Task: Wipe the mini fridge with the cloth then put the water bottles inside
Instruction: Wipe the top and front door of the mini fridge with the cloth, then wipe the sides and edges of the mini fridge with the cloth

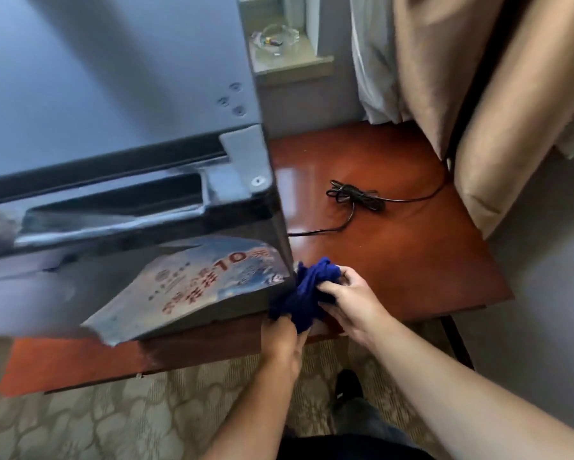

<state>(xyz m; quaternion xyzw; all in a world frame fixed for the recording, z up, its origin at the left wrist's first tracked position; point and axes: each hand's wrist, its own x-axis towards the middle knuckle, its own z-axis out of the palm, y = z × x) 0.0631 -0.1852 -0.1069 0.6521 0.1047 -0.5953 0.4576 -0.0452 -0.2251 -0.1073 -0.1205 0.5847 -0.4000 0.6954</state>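
A grey mini fridge (pixel 113 94) with a dark glossy door fills the left of the view; its door is closed and carries a printed sticker (pixel 212 280). A bunched dark blue cloth (pixel 307 293) sits at the door's lower right corner. My left hand (pixel 284 340) grips the cloth from below. My right hand (pixel 352 300) pinches it from the right. No water bottles are in view.
The fridge stands on a reddish wooden table (pixel 395 254), where a coiled black power cord (pixel 355 197) lies to its right. Beige curtains (pixel 478 94) hang at the right. A glass ashtray (pixel 275 36) rests on a sill behind. Patterned carpet (pixel 113 419) lies below.
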